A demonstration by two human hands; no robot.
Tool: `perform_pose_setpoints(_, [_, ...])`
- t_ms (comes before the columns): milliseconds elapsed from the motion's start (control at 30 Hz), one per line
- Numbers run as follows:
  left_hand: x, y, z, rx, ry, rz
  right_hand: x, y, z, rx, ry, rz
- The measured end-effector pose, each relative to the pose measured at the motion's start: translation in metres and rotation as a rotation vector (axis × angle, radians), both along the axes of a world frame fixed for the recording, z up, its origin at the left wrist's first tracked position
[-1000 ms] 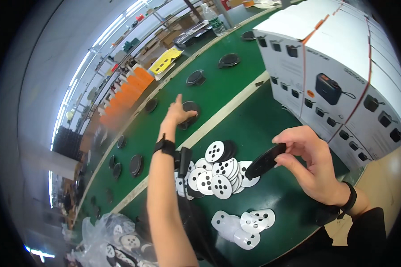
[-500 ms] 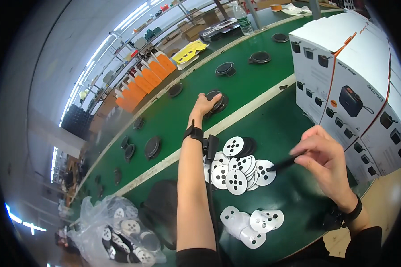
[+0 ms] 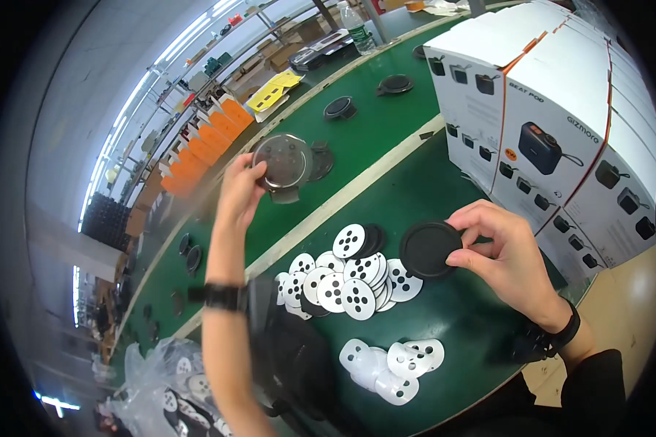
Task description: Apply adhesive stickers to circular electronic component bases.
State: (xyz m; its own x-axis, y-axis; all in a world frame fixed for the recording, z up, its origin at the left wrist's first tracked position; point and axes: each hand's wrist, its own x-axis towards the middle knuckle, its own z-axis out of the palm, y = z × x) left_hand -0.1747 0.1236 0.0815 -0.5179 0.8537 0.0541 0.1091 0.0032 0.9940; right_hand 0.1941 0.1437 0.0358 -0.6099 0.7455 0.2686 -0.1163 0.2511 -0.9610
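Note:
My left hand, raised over the green belt, grips a round clear plastic cover by its left edge. Partly hidden behind that cover, a dark round piece lies on the belt. In my right hand is a black round disc, pinched at its right rim with its broad face in view. Beside and partly behind the disc, white round stickers with black dots lie in a loose heap. Closer to me are several white round backing pieces with holes.
White printed boxes are stacked at the right. More dark round pieces sit along the belt. At lower left is a clear plastic bag of stickers; a black bag-like object lies by my left forearm. Orange dividers stand beyond the belt.
My left hand has come up off the belt and left, now holding the clear cover. The black disc in my right hand has turned from edge-on to face-on. The whole view has shifted.

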Motion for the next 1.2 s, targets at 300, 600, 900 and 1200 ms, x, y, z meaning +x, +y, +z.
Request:
perform_pose_setpoints(300, [0.190, -0.163, 0.021, 0.275, -0.124, 0.073, 0.018, -0.027, 0.014, -0.111, 0.221, 0.303])
perform_pose_setpoints(600, [0.243, -0.208, -0.026, 0.405, -0.345, 0.154, 0.003, -0.087, 0.023, 0.290, 0.142, 0.535])
perform_pose_setpoints(900, [0.230, -0.237, -0.037, 0.297, -0.313, -0.218, 0.001, -0.097, 0.000, 0.290, 0.267, 0.540])
perform_pose_setpoints(1200, [0.227, -0.252, -0.060, 0.306, -0.066, -0.096, 0.000, -0.113, 0.010, 0.292, 0.193, 0.436])
